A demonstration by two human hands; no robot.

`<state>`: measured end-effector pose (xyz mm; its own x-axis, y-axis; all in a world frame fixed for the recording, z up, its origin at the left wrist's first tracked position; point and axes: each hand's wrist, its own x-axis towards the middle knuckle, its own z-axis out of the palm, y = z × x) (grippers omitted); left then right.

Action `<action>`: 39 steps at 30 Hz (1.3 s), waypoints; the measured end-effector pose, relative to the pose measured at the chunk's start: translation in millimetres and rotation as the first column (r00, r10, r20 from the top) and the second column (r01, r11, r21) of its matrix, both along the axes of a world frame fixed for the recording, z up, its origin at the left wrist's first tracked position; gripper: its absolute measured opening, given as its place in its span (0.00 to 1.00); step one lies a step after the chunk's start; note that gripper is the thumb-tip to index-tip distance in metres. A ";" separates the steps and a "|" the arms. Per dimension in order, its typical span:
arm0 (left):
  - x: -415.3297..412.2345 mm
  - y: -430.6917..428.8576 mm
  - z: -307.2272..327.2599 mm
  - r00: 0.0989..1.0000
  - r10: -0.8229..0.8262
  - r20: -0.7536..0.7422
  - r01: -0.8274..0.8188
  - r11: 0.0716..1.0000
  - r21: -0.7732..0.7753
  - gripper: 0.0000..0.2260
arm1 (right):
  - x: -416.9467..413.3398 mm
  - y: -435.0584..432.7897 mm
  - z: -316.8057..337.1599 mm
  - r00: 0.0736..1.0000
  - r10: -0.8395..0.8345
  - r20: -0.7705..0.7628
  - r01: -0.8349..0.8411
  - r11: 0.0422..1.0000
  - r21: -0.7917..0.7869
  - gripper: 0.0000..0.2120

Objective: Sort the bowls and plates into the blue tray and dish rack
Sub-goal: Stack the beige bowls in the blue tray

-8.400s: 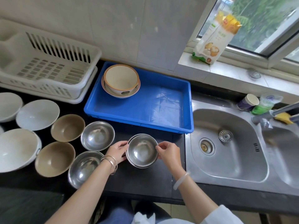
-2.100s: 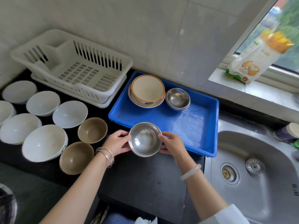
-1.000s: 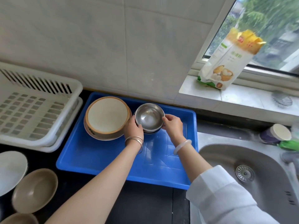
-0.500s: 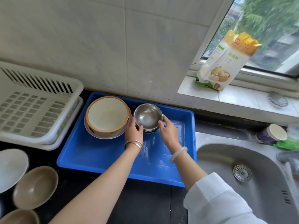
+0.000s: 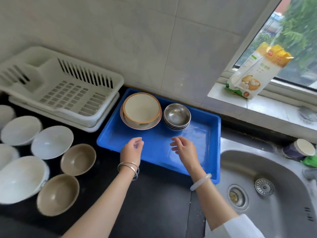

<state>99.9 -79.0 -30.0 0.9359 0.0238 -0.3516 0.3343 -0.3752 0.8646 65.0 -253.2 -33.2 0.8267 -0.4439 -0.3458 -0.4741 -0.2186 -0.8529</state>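
Head view, nearest first: your forearms reach in over the black counter point(image 5: 154, 206), with silver bangles point(image 5: 128, 167) on the left wrist and a pale bangle point(image 5: 200, 182) on the right.

Your left hand point(image 5: 132, 148) hangs over the near-left part of the blue tray point(image 5: 215, 152). Its fingers are loosely curled, the thumb is close to the forefinger, and it grips nothing. Your right hand point(image 5: 184, 149) is over the tray's middle, fingers relaxed and slightly spread, also holding nothing. Whether either hand brushes the tray floor cannot be told.

Bare blue floor lies between your hands and the dishes. At the tray's far side, a stack of steel bowls point(image 5: 177, 116) stands just beside a cream bowl point(image 5: 141, 108), which sits in a plate point(image 5: 140, 127).

On the counter to your left stand two brown bowls point(image 5: 78, 159). Beyond and beside them are several white bowls point(image 5: 52, 141), blurred at the frame edge. Further back, the white dish rack point(image 5: 68, 93) sits just beside the tray's left wall. The steel sink point(image 5: 274, 194) adjoins the tray on your right.

Furthest away, a packet point(image 5: 255, 71) leans on the window sill point(image 5: 274, 107).
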 end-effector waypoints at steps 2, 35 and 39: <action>-17.9 29.6 1.8 0.995 0.097 -0.007 -0.097 0.995 -0.010 0.11 | -9.3 31.7 -1.2 0.999 0.054 -0.005 -0.054 0.998 0.044 0.10; -114.4 216.1 -65.9 0.694 0.690 -0.205 -0.715 0.694 -0.085 0.21 | 5.6 230.8 -28.1 0.948 0.288 -0.134 -0.274 0.955 0.114 0.12; -108.8 209.0 -67.9 0.740 0.615 -0.271 -0.663 0.734 -0.148 0.20 | -11.0 222.1 -16.7 0.943 0.313 -0.114 -0.311 0.950 0.037 0.09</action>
<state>-8.9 130.0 -97.8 0.6391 0.4911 -0.5919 0.5901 0.1805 0.7869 54.0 -31.1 -49.9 0.8760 -0.1628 -0.4540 -0.4813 -0.3565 -0.8008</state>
